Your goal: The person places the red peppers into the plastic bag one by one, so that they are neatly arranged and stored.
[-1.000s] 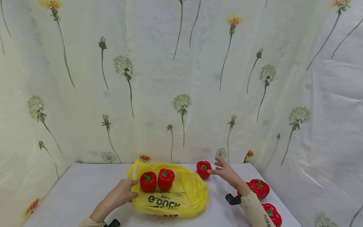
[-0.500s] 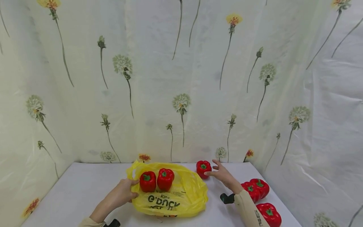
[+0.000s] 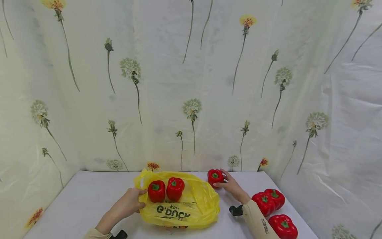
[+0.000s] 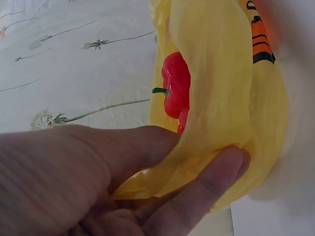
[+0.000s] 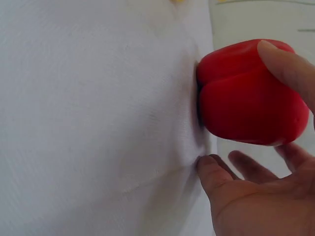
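My left hand [image 3: 129, 201] pinches the left edge of a yellow plastic bag [image 3: 206, 212] between thumb and fingers. Inside the bag's mouth are two red bell peppers [image 3: 156, 191] with green stems; the left wrist view shows a red pepper [image 4: 175, 86] partly hidden by the plastic. At the back of the table, a single red bell pepper [image 3: 215, 178] stands to the right of the bag. Around it lies my right hand [image 3: 234, 189], thumb on its near side and a fingertip against the opposite side. Other right fingers [image 5: 214, 177] are spread below that pepper [image 5: 251, 96].
Several more red bell peppers [image 3: 283, 226] stand at the right side of the white table [image 3: 98, 186]. A floral-patterned curtain [image 3: 161, 83] hangs behind the table and along both sides.
My right hand has moved left and closed in around the single pepper, which stays in place. The left hand keeps its hold on the bag without moving.
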A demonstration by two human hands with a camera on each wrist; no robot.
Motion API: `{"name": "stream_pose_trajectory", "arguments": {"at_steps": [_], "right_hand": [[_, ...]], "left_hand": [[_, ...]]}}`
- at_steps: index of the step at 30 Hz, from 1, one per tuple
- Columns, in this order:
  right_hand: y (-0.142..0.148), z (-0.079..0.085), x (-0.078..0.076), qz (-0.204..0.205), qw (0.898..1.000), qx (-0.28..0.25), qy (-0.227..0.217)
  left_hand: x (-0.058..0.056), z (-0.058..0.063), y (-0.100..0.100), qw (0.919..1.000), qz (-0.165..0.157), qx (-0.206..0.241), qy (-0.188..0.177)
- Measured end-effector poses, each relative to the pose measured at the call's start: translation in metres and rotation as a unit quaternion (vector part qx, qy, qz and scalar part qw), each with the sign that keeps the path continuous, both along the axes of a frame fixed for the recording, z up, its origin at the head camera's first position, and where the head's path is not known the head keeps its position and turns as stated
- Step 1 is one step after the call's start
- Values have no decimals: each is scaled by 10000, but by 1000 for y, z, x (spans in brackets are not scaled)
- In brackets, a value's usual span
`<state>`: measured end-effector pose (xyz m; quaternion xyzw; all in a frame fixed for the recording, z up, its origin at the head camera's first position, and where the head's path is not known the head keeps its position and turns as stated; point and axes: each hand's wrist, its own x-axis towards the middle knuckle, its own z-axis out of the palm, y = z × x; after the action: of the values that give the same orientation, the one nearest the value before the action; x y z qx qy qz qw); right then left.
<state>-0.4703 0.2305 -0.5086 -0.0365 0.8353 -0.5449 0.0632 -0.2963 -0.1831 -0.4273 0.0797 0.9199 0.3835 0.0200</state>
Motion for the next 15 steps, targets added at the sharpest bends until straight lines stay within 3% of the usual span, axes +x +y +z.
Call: {"name": "stream_pose_trajectory", "arguments": {"at_steps": [15], "right_hand": [[-6, -3, 4, -410, 9990, 169, 82]], "left_hand": [[2, 1, 0, 10000, 29, -10, 5]]}}
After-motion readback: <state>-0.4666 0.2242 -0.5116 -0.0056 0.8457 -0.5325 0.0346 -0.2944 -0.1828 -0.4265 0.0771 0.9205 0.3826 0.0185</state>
